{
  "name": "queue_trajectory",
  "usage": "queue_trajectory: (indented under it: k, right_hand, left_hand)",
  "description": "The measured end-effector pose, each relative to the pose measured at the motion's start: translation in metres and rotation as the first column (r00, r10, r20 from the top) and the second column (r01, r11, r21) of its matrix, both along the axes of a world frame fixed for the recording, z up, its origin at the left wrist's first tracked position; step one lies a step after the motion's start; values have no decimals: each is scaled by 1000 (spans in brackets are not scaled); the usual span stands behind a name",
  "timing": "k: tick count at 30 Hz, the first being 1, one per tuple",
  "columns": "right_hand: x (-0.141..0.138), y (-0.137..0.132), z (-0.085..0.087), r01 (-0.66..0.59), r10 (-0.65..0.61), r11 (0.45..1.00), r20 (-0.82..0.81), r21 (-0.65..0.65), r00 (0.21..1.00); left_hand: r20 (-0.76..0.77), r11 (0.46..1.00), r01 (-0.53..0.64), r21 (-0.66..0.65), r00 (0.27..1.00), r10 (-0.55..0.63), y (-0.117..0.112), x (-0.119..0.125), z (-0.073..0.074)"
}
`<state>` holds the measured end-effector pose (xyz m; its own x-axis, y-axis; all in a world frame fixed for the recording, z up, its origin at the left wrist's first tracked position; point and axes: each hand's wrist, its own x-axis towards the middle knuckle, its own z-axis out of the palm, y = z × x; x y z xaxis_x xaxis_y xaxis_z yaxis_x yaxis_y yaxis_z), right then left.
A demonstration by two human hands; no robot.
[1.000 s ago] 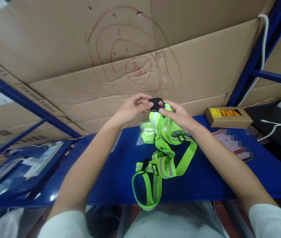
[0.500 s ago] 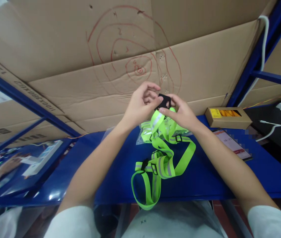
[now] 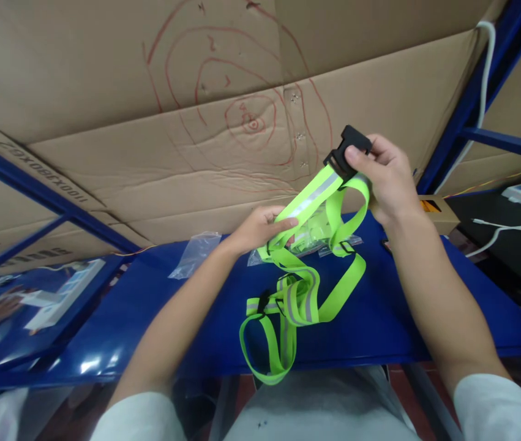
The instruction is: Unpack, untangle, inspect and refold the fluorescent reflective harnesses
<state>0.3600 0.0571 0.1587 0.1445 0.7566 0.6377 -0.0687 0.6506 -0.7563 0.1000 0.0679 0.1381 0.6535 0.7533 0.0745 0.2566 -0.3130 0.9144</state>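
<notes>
The strap (image 3: pixel 311 197) was partly held up over the table (image 3: pixel 209 312) and partly lying on it. Its straight upper length slanted from the left hand (image 3: pixel 262 229) up and to the right, away from the person, ending in the buckle (image 3: pixel 347 153), whose long axis carried on along nearly the same line. A second length curved down from near the buckle, then bent back toward a folded bunch in front of the person. From there a loop (image 3: pixel 269 355) pointed toward the person, reaching the table's near edge.

The left hand was closed in a pinch, thumb over the strap and fingers behind. The right hand (image 3: pixel 391 177) gripped the buckle, thumb pressed on its face and fingers curled at the back.

The strap was bright yellow-green with a silver-grey stripe down its middle, glinting white near the left hand. The buckle was black and chunky, and small black sliders (image 3: pixel 346 247) sat along the webbing.

The right fingers hid part of the buckle, so whether its halves were joined could not be told. Layers in the bunch overlapped and were hard to trace. The right arm covered part of a box (image 3: pixel 444 214), and a co-worker's hand (image 3: pixel 0 313) at far left was blurred.
</notes>
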Motion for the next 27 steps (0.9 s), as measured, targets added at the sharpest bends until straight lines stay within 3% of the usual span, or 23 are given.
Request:
queue_trajectory:
  k: [5,10,13,21,27]
  right_hand:
    - [13,10,-2,34,-33,999,-67,20,997]
    - [5,12,-3,29,-26,999,-141,15,990]
    - [3,11,-1,65,-57,997,-201,35,978]
    - [19,18,3,188,-153,979,-329,76,932]
    - [52,21,14,313,-268,948,-389,57,881]
  left_hand:
    - [-32,993,-102,-54,994,100,6,-21,-3]
    - [-42,969,-208,135,976,215,17,-44,6]
    - [-45,952,-248,179,965,259,18,-55,12]
    - [-67,984,-174,23,982,175,17,-76,0]
    - [-80,981,-192,-14,978,191,24,-115,-2]
